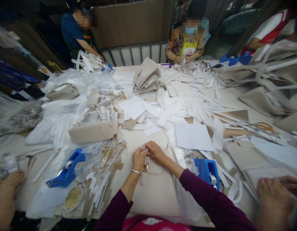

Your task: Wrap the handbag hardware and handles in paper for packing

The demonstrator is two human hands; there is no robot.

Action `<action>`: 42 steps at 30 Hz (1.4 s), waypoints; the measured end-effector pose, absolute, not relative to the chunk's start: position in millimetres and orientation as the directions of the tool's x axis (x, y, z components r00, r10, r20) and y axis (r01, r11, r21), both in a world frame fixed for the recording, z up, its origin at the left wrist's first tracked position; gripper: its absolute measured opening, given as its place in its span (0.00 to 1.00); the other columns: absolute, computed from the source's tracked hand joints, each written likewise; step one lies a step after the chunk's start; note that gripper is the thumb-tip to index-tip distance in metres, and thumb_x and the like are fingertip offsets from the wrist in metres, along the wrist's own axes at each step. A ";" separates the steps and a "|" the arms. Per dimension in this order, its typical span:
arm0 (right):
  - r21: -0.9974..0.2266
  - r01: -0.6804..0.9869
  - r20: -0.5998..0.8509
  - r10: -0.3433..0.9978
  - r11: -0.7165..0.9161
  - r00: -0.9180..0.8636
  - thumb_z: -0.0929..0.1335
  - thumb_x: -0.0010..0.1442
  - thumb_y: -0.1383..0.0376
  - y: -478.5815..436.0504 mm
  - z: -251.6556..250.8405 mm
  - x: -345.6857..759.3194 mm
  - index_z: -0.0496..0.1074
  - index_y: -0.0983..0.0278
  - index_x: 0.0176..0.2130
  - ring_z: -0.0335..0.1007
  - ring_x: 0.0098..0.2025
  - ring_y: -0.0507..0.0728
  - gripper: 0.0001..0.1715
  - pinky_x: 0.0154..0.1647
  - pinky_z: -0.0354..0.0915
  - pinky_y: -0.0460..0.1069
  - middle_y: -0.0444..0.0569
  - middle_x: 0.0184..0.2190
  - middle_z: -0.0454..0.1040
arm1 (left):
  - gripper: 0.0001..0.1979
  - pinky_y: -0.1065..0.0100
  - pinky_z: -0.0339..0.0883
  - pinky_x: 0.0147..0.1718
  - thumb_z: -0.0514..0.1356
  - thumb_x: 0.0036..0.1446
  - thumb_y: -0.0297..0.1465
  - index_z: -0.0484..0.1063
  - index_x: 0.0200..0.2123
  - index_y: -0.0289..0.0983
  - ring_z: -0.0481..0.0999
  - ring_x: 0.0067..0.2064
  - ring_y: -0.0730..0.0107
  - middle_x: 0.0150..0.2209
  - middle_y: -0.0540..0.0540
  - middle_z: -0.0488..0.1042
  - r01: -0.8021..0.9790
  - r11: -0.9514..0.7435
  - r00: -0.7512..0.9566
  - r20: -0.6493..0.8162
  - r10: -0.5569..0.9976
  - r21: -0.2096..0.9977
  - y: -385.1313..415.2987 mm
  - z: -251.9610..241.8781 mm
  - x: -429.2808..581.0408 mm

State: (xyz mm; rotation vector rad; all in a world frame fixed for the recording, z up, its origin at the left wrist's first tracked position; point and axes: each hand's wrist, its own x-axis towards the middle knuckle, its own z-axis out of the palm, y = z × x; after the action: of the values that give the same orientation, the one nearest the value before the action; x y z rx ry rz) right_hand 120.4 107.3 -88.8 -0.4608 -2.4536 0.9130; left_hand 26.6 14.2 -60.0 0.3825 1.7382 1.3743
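Note:
A beige bag lies flat before me, with a gold-coloured buckle and a short strap on its front. My left hand, a bracelet at its wrist, is closed in a pinch just above the buckle. Fingertip to fingertip with it, my right hand is also closed. A small whitish bit shows between the fingers, too hidden to name. Both hands are over the upper part of the bag.
Blue tape dispensers flank the bag. A round tub sits at front left. Beyond lie a wrapped beige bag, white padding strips and orange-handled scissors. Co-workers' hands are at both sides; others work across the table.

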 end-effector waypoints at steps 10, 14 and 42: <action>-0.669 0.138 0.339 0.465 0.730 -0.818 0.65 0.56 0.69 104.2 -83.1 123.1 0.64 0.64 0.37 0.58 0.36 0.57 0.06 0.38 0.59 0.51 0.49 0.32 0.65 | 0.11 0.76 0.47 0.14 0.63 0.39 0.34 0.72 0.26 0.33 0.58 0.15 0.79 0.17 0.49 0.71 -0.202 0.397 -0.571 -0.437 0.696 0.895 14.1 -54.4 24.3; -0.756 0.182 0.346 0.619 0.629 -0.705 0.61 0.56 0.74 97.3 -64.4 146.6 0.63 0.63 0.46 0.61 0.45 0.58 0.17 0.46 0.60 0.54 0.52 0.41 0.67 | 0.10 0.75 0.52 0.14 0.61 0.41 0.36 0.73 0.26 0.34 0.61 0.16 0.78 0.21 0.48 0.74 -0.110 0.391 -0.622 -0.370 0.690 0.914 10.2 -56.4 26.3; -0.863 0.095 -0.456 0.845 -0.496 0.280 0.71 0.37 0.62 -24.0 -65.1 440.4 0.66 0.66 0.30 0.64 0.19 0.50 0.17 0.22 0.59 0.45 0.41 0.15 0.69 | 0.15 0.74 0.56 0.07 0.60 0.40 0.35 0.72 0.34 0.33 0.57 0.14 0.82 0.26 0.48 0.72 -0.104 0.292 -0.718 -0.275 0.639 0.951 0.7 -71.9 50.9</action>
State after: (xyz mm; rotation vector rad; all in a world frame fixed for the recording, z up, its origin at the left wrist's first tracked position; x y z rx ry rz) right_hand 440.4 -24.0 -65.1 -1.8069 -0.8514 1.2782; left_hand 50.9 0.7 -71.9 0.4766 1.9209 1.4827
